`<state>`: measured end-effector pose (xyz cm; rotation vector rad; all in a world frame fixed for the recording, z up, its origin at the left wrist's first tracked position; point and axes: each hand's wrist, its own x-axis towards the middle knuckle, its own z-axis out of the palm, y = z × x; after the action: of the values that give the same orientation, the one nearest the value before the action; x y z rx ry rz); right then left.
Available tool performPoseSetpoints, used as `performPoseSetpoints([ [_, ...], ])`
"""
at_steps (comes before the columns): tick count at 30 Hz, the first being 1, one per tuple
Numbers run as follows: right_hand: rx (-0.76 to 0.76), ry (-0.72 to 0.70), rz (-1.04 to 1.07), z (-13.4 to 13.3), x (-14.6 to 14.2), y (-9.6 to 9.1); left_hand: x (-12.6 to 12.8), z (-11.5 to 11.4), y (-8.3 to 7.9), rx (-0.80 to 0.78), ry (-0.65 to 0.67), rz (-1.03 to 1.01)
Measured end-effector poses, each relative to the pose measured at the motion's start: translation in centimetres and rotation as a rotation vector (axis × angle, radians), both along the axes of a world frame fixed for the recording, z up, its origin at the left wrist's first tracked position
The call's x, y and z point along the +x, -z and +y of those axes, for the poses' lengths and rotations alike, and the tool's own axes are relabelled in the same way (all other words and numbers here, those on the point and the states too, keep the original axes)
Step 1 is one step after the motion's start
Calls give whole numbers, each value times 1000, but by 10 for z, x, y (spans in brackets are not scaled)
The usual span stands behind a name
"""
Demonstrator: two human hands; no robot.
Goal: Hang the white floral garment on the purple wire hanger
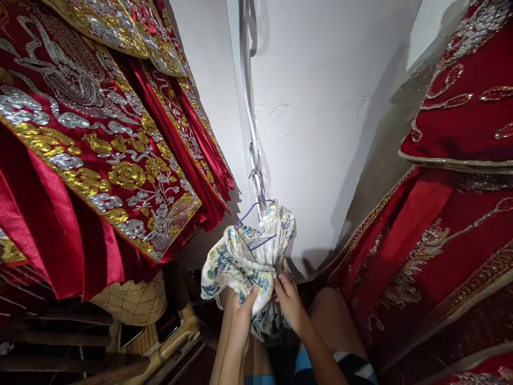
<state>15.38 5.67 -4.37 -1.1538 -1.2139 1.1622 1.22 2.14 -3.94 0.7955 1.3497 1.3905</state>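
Observation:
A white garment with a blue and yellow floral print (240, 262) hangs on a purple wire hanger (247, 213) in the middle of the view. The hanger's hook is caught on a strap or cord against the wall. My left hand (245, 310) grips the garment's lower front, its thumb on top of the cloth. Just to the right, my right hand (289, 302) pinches the cloth near a gathered light band. The garment's lower part bunches between my hands, and some of my fingers are hidden by the fabric.
Red garments with gold and silver embroidery (128, 144) hang on the left. More red beaded garments (425, 256) hang close on the right. A wooden chair (176, 342) with a quilted tan item (132, 299) stands at lower left. Behind is a white wall (312, 133).

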Motion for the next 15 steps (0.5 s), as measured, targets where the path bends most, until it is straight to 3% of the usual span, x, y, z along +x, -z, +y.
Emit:
performPoseSetpoints([
  [4, -9, -158, 75, 4, -2, -13, 12, 1, -12, -8, -75, -110],
  [8, -58, -213, 123, -1, -2, -13, 17, 1, -32, -97, -288, -294],
  [12, -94, -189, 146, -1, -10, -5, 19, -1, -44, -37, -258, -374],
  [15, -100, -131, 145, -1, -13, 0, 16, -3, -44, -92, -250, -409],
])
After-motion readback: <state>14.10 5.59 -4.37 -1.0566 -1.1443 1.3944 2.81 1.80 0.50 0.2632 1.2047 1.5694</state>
